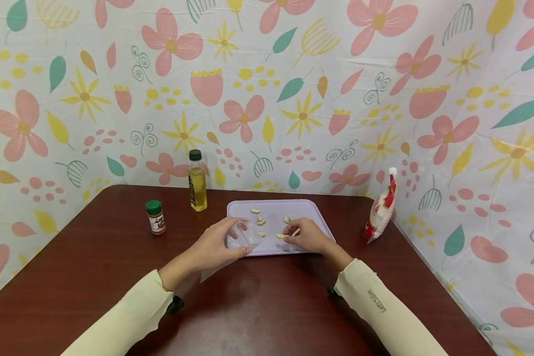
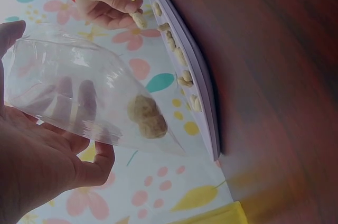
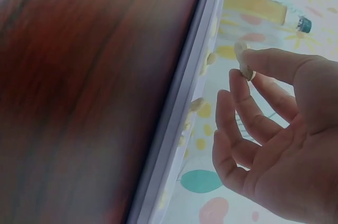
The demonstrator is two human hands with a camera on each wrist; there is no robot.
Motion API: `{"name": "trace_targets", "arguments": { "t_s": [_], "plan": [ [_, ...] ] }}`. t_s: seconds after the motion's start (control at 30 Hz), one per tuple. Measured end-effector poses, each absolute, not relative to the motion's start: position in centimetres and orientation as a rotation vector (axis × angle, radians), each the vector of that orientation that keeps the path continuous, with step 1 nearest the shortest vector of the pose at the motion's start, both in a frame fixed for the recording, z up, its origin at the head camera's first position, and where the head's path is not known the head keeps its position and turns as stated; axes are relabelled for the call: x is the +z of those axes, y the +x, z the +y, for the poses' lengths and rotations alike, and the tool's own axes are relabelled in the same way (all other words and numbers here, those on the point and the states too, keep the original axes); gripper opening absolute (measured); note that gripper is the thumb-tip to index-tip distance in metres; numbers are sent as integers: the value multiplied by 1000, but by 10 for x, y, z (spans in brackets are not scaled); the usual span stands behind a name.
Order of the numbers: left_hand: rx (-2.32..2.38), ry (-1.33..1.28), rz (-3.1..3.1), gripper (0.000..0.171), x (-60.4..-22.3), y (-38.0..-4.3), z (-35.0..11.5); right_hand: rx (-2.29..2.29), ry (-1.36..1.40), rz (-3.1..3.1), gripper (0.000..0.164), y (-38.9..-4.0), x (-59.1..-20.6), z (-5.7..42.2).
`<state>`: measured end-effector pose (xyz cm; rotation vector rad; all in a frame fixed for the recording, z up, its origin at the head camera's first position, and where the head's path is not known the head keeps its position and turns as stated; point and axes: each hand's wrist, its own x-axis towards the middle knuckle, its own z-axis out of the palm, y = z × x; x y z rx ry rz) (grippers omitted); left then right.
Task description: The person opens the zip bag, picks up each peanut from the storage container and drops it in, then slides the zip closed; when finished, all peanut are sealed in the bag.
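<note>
My left hand (image 1: 218, 246) holds a clear plastic bag (image 2: 90, 76) at its mouth, over the near left edge of the lavender tray (image 1: 276, 203). One peanut (image 2: 147, 117) lies inside the bag, seen through the film in the left wrist view. Above the tray's right half, my right hand (image 1: 309, 235) pinches another peanut (image 3: 244, 61) between thumb and fingertips. Several more unshelled peanuts (image 1: 255, 211) lie scattered on the tray.
Left of the tray stand an oil bottle (image 1: 198, 185) with a dark green cap and a green-lidded spice jar (image 1: 155, 218). At the right stands a white and red pouch (image 1: 381, 210) with a spout. A flowered cloth (image 1: 258, 74) hangs behind the dark table (image 1: 253, 306).
</note>
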<state>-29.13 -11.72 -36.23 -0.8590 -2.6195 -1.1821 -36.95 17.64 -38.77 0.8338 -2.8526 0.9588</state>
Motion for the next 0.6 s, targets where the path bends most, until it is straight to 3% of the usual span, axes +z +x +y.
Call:
{"name": "trace_targets", "arguments": {
  "t_s": [0.6],
  "plan": [
    [-1155,-880,-2611,63,-364,-289,-113,1080,823,-2698,5,-340,-367,168]
  ]
}}
